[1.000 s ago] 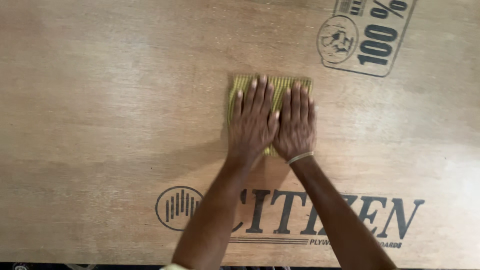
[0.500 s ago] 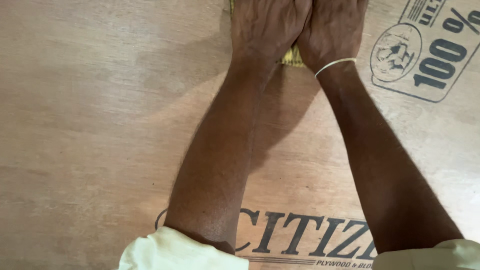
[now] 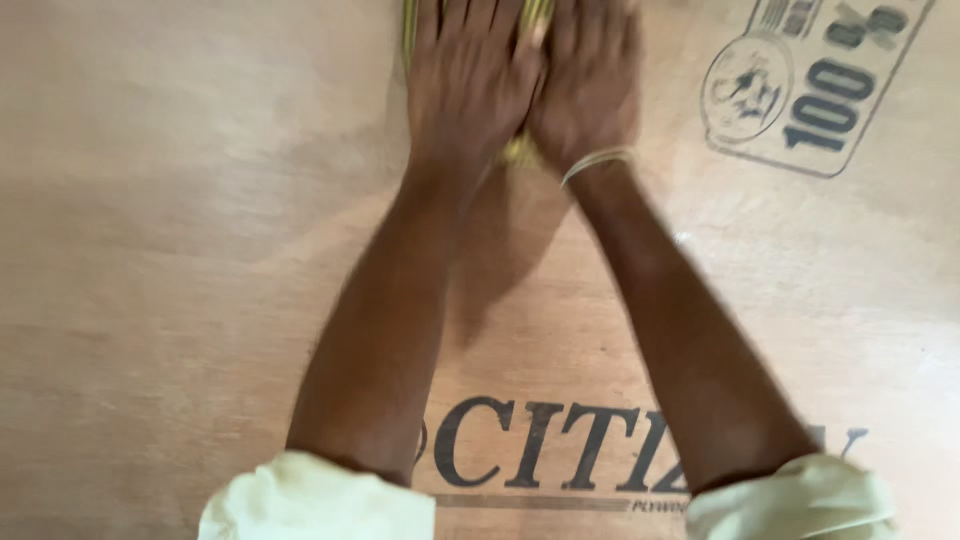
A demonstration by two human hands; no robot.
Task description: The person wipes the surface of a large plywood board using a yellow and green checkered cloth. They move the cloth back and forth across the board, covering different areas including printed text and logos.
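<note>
My left hand (image 3: 468, 85) and my right hand (image 3: 590, 85) lie side by side, palms down, at the top of the view. Both press flat on a yellow-green cloth pad (image 3: 520, 152), of which only a small strip shows between the wrists and along the left edge. The pad rests on a large brown plywood sheet (image 3: 180, 250). A thin pale band circles my right wrist. Both arms stretch far forward, with pale rolled sleeves at the bottom edge. The frame is blurred by motion.
The plywood sheet fills the whole view. A dark printed stamp (image 3: 810, 80) sits at the top right, close to my right hand. Large dark printed lettering (image 3: 560, 440) runs along the bottom under my forearms.
Both hands pushed the cloth pad away from me across the plywood, arms stretching out. In the last half second they slid slightly back and to the left.
</note>
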